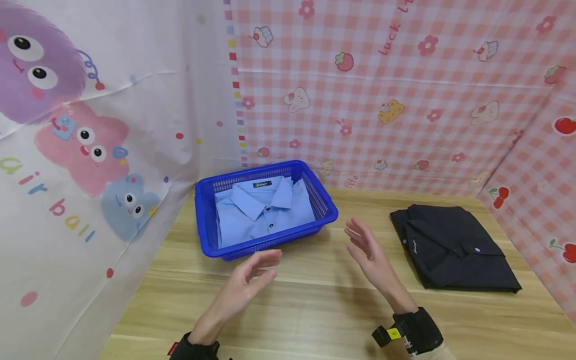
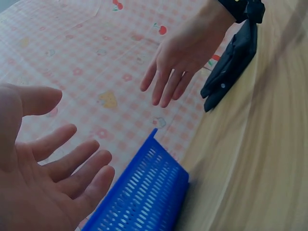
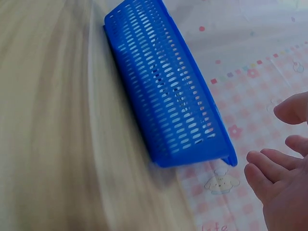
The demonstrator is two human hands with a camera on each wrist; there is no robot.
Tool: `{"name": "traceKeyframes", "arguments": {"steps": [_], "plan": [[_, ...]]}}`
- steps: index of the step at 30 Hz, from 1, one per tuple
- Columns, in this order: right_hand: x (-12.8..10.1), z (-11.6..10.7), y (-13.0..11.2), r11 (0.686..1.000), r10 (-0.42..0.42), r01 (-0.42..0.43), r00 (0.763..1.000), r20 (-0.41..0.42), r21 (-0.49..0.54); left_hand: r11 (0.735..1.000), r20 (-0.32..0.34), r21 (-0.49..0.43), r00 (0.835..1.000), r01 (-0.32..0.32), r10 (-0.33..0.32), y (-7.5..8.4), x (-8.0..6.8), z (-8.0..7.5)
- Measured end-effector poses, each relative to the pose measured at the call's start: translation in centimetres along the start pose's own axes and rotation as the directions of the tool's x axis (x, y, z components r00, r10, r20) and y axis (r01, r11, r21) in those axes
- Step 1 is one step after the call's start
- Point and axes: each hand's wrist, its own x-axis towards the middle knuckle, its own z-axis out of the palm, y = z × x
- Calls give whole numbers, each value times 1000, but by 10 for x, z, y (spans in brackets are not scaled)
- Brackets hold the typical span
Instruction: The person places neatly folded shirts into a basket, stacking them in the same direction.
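A blue plastic basket [image 1: 270, 242] with slotted walls stands on the wooden table, holding a folded light blue shirt [image 1: 288, 220] with its collar facing up. My left hand [image 1: 249, 280] hovers in front of the basket's near side, fingers loosely bent and nothing in them. To the right of the basket, my right hand [image 1: 369, 255] is held up in the air with its fingers relaxed, also without anything in it. In the left wrist view both hands appear, palms apart, near the basket's wall [image 2: 149, 187]. A folded black shirt [image 1: 454, 250] lies on the table at the right.
The wooden table [image 1: 306, 310] reaches a pink checked cloth backdrop [image 1: 360, 140] behind the basket. A white cartoon-printed sheet [image 1: 148, 115] hangs along the left, and another printed sheet with cherries [image 1: 549, 200] along the right. Black bands [image 1: 418, 330] are worn on both wrists.
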Motion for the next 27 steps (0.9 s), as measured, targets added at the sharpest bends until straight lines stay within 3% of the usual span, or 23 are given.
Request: {"name": "traceKeyframes", "arguments": {"steps": [10, 15, 19, 24, 27], "plan": [[-29, -4, 15, 999, -39, 39, 999, -27, -4, 999, -3, 40, 1000, -25, 25, -11, -11, 14], [-39, -6, 16, 1000, -25, 25, 999, -32, -5, 999, -27, 34, 1000, 3, -3, -13, -13, 21], [-46, -8, 16, 1000, -29, 29, 999, -41, -5, 997, -86, 59, 996, 41, -36, -15, -15, 28], [-53, -9, 20, 998, -64, 63, 996, -68, -15, 985, -190, 159, 981, 64, -33, -17, -15, 36], [-56, -10, 22, 997, -76, 75, 994, -81, -17, 981, -219, 177, 975, 76, -36, -19, -14, 39]]}}
